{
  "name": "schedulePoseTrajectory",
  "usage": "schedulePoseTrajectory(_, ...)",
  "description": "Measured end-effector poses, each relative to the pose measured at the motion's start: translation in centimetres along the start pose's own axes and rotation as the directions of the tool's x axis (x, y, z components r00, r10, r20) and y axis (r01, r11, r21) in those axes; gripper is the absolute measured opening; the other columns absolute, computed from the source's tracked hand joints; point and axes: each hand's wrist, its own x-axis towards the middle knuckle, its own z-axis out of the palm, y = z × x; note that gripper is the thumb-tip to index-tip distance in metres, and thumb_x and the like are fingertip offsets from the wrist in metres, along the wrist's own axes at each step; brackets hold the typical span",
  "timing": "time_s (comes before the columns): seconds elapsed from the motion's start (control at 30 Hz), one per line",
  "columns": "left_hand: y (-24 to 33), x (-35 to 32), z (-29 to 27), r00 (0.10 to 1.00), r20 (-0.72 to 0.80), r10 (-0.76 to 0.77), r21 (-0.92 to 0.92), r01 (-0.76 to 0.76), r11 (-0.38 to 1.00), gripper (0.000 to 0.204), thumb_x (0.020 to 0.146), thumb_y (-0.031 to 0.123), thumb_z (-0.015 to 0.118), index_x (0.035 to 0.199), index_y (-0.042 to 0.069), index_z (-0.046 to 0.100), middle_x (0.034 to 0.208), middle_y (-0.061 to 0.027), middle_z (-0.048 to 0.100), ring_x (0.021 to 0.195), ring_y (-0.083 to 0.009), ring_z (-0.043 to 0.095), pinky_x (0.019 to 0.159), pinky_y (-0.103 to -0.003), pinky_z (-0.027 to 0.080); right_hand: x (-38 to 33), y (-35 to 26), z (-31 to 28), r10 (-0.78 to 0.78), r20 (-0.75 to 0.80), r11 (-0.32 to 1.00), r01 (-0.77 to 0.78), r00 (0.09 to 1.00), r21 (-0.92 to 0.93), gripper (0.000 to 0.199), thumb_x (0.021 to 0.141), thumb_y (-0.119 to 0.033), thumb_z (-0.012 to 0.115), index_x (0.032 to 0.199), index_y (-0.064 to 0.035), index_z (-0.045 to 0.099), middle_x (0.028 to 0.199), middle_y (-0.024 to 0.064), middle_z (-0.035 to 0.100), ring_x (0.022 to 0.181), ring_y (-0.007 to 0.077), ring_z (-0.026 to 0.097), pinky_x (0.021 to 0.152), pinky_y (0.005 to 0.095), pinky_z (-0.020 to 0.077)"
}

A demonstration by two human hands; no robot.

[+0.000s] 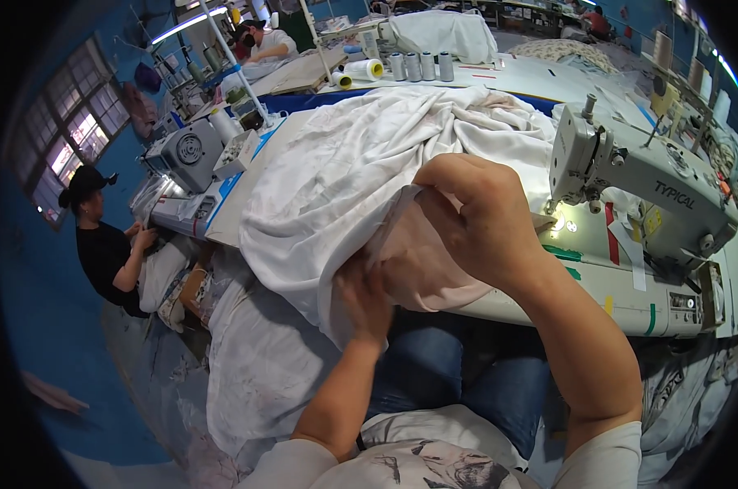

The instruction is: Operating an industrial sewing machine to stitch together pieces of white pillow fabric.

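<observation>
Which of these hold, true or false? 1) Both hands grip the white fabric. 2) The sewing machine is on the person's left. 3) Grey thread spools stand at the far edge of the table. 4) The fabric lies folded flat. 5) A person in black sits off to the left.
1) True: the left hand and right hand both hold the white fabric.
2) False: the sewing machine is on the right.
3) True: the thread spools stand in a row there.
4) False: it is bunched in a heap.
5) True: the person in black sits there.
</observation>
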Motion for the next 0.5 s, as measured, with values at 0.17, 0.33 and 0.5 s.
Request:
schedulePoseTrajectory(0.17,12.0,3.9,-16.5,0.969,0.245,0.037,-0.058,-0.024,0.998,0.029,0.097,0.019,0.051,0.117,-0.001,0.055,0.102,-0.0074,0.063,0.085,-0.0161,0.062,0.078,-0.031,0.052,-1.6,0.4,-2.8,-0.075,0.331,0.997,0.075,0.941,0.013,0.013,0.076,0.002,0.068,0.085,-0.0014,0.060,0.086,0.0118,0.065,0.082,0.0318,0.062,0.076,0.0385,0.0487)
schedulePoseTrajectory(0.33,26.2,4.2,-15.3,0.788,0.552,0.271,0.590,-0.599,0.541,0.016,0.084,0.016,0.063,0.077,0.001,0.062,0.068,-0.0076,0.055,0.061,-0.0173,0.050,0.055,-0.029,0.037,-4.0,-2.2,-3.5,0.051,0.442,0.997,-0.069,0.896,0.025,0.069,0.070,-0.013,0.080,0.131,-0.0064,0.049,0.136,0.0163,0.050,0.124,0.0354,0.047,0.105,0.0452,0.0352)
schedulePoseTrajectory(0.5,27.6,0.3,-13.9,0.656,0.441,0.613,0.623,-0.715,0.317,0.022,0.079,0.025,0.068,0.074,0.005,0.062,0.064,-0.0092,0.052,0.053,-0.0222,0.048,0.048,-0.032,0.034,-4.5,-5.5,-0.8,-0.054,0.403,0.994,0.010,0.914,0.110,0.063,0.071,-0.016,0.079,0.126,-0.0029,0.051,0.123,0.0161,0.056,0.117,0.0335,0.052,0.104,0.0462,0.0356)
